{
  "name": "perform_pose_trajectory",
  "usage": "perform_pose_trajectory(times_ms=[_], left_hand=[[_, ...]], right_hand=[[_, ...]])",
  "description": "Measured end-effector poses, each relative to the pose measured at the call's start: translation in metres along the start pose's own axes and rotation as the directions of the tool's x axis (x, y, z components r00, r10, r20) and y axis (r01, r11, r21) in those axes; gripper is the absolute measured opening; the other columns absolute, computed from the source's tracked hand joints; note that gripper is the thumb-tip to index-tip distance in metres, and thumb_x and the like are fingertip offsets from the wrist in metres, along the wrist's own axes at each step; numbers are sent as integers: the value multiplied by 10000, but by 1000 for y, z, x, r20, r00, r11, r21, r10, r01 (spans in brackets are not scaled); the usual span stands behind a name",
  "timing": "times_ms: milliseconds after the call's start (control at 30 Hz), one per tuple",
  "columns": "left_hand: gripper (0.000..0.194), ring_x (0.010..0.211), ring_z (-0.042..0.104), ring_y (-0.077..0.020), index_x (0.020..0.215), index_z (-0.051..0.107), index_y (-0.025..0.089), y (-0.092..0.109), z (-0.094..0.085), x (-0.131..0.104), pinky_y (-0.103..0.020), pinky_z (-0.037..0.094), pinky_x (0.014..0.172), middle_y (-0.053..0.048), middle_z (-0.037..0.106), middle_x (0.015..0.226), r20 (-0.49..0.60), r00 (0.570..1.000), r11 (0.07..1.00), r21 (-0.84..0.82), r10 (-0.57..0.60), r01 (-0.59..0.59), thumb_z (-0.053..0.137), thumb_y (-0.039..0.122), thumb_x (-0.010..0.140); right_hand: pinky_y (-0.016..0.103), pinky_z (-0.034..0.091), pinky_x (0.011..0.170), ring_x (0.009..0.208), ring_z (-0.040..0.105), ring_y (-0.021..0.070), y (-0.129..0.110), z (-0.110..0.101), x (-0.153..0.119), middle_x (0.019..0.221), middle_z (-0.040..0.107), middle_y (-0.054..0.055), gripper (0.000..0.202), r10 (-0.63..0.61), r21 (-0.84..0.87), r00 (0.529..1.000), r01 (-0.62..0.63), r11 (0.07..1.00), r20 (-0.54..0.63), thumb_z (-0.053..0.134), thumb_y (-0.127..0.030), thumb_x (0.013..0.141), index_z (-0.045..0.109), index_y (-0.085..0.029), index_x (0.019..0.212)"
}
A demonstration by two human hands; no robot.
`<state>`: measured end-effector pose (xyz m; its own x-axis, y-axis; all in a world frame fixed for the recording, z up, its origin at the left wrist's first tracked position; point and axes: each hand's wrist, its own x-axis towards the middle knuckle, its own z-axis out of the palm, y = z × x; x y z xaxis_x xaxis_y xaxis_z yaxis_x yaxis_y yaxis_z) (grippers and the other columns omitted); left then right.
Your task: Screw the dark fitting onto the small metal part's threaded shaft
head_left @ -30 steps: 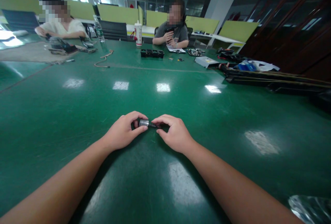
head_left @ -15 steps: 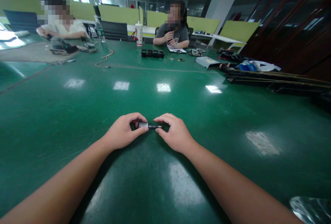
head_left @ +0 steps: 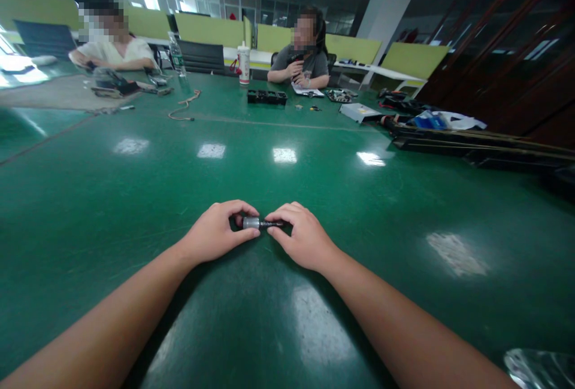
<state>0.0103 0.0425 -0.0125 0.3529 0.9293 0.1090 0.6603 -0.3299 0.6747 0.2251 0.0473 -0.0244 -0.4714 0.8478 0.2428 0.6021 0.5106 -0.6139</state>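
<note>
A small silver cylinder [head_left: 251, 222] with a thin dark ridged shaft [head_left: 263, 224] lies sideways just over or on the green tabletop; its exact kind cannot be made out. The thumb and fingers of my left hand [head_left: 220, 230] are closed around the silver body from the left. From the right, my right hand [head_left: 303, 234] pinches the shaft between thumb and fingertips. Part of the shaft's dark end shows within the curl of that hand. The fingertips of the two hands are close together but apart.
Across the green table [head_left: 251, 323] sit two people. A black slotted part [head_left: 266, 97], a cord [head_left: 182, 108], a white cup [head_left: 243, 64] and a plastic bottle [head_left: 177, 58] stand or lie farther off. Long dark bars [head_left: 467, 142] occupy the right side. Clear plastic [head_left: 539, 368] lies at lower right.
My right fingers have moved slightly left and closed onto the shaft, where a gap showed before. My left hand keeps its hold on the silver cylinder. The view has tilted slightly.
</note>
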Motion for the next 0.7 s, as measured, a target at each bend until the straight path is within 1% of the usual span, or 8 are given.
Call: perform_pose_trajectory(times_ms=[167,333,700], left_hand=[[245,778,632,-183,967,705,213,-1,0,-1,-284,457,706,-3,699,846,5,1000,1000,26,11,-11,721,367,778],[240,802,637,-188,969,699,211,-2,0,0,-290,462,733,-11,705,870,-1,1000,1000,20,17,-17,715,366,786],[220,757,619,-174,952,705,205,1,0,0,-273,447,695,-2,692,809,11,1000,1000,5,6,-6,687,368,804]], right_hand=[[375,413,870,972,569,204,-1,0,-1,1000,706,24,214,-22,-10,999,22,1000,25,697,-166,821,700,-226,1027],[368,405,862,957,571,198,-1,1,-1,991,706,22,220,-34,-3,999,34,999,21,710,-181,817,696,-230,1031],[323,403,775,853,560,182,-2,0,1,856,680,8,137,8,10,1000,-8,1000,-2,709,-159,794,682,-217,915]])
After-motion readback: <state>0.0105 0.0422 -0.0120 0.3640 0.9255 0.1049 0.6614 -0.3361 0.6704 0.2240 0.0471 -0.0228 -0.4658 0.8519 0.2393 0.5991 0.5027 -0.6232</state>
